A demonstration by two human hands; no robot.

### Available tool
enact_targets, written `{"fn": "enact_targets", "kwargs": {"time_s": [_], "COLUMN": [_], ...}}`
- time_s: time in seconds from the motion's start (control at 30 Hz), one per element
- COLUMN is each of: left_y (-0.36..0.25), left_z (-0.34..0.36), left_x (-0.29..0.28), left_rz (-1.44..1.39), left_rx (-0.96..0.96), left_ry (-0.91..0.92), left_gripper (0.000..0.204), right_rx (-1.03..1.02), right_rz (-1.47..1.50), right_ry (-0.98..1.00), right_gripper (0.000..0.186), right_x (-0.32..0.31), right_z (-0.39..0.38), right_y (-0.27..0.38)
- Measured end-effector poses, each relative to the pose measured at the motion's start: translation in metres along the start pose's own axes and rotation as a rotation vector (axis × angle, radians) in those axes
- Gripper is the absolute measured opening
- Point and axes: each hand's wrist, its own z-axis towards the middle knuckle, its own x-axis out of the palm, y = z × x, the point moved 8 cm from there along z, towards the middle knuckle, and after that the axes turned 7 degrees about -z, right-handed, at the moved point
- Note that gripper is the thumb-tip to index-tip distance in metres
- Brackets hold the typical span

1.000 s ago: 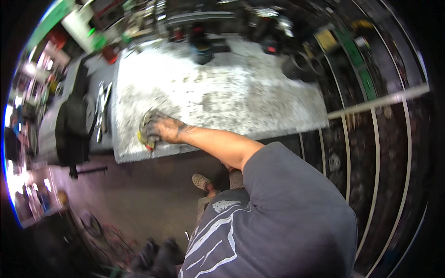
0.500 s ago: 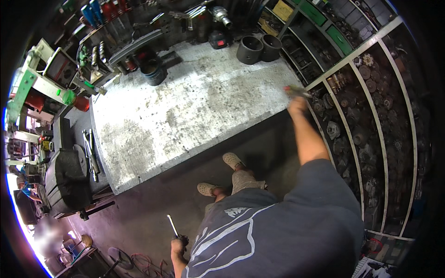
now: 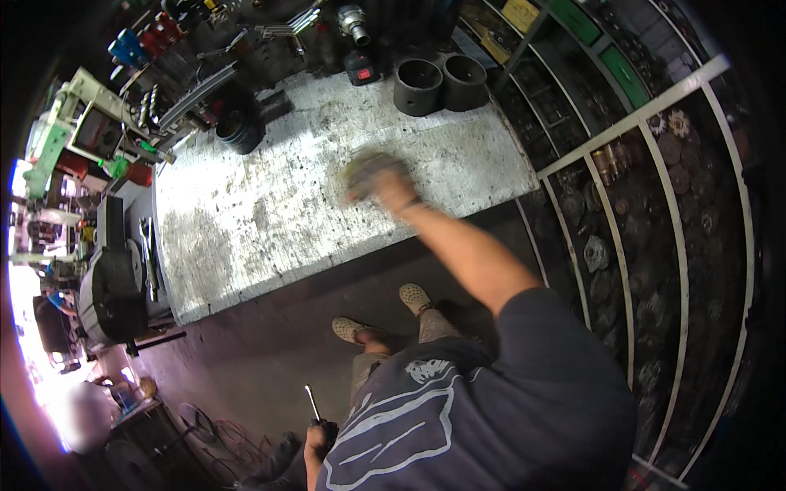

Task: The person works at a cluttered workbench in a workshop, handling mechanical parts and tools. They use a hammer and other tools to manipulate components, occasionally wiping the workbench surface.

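My right hand (image 3: 391, 186) is over the middle of the worn, stained white workbench (image 3: 237, 258), its arm stretched out. Motion smears its fingers, which are closed around a blurred greenish thing with a reddish edge, perhaps a cloth or a brush; its kind cannot be made out. Low beside my body, away from the bench, my left hand (image 3: 317, 442) grips a hand tool (image 3: 312, 401) with a slim shiny metal shaft pointing up. Something dark shows at its grip, and the hand hides the rest.
Two dark metal cylinders (image 3: 417, 87) stand at the back right, near a cordless power tool (image 3: 360, 65). A dark can (image 3: 237, 131) is at the back left. Wrenches (image 3: 148, 258) lie by a large vise (image 3: 115, 286). Shelves of metal parts (image 3: 610, 245) line the right.
My right hand has swept left from the bench's right end to its middle, still holding the blurred thing. My left hand stays low with the tool. The view has shifted slightly.
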Motion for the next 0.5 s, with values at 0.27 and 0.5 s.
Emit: {"fn": "enact_targets", "kwargs": {"time_s": [0.27, 0.5], "left_y": [-0.072, -0.12], "left_z": [0.035, 0.051], "left_x": [0.115, 0.154], "left_rz": [-0.237, -0.367], "left_rx": [-0.307, -0.2], "left_ry": [0.102, 0.152], "left_gripper": [0.044, 0.039], "right_rx": [0.679, -0.268], "right_rz": [-1.335, -0.859], "right_ry": [-0.844, 0.13], "right_gripper": [0.022, 0.052], "right_x": [-0.515, -0.176], "right_z": [-0.17, -0.071], "right_y": [0.039, 0.077]}}
